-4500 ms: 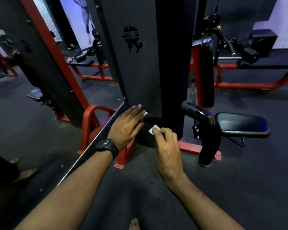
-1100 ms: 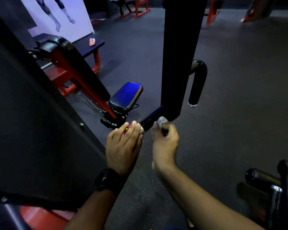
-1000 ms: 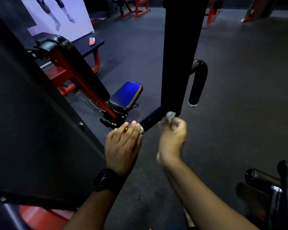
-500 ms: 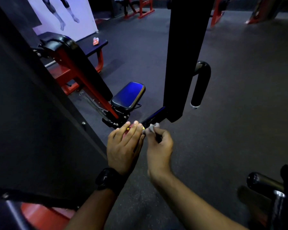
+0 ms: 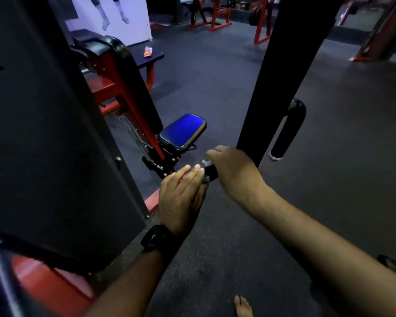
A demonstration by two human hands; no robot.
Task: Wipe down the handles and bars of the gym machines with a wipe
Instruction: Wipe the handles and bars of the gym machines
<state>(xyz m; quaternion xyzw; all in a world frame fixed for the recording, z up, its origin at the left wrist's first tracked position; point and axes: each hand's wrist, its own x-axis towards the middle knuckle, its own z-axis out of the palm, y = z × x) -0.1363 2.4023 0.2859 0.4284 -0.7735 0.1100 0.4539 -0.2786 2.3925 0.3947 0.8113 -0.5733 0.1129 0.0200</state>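
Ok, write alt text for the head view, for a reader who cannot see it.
A person's right hand grips a white wipe round a black machine handle, while the left hand lies flat at the handle's end. A blue padded seat stands behind.

Dim, bluish cast; wide-angle warp at edges, bottom-left blurred w/ motion.

I have a single wide-angle view, worn on the person's head and tilted forward and down. It sits close over the forearms. The left hand [image 5: 181,195] and the right hand [image 5: 232,170] meet at frame centre on a short black handle bar [image 5: 212,172], with a bare foot [image 5: 242,306] at the bottom edge. A dark grey machine panel [image 5: 44,133] crowds the left side. The dark rubber floor [image 5: 329,179] runs up to distant red steel frames [image 5: 215,17] at the top.
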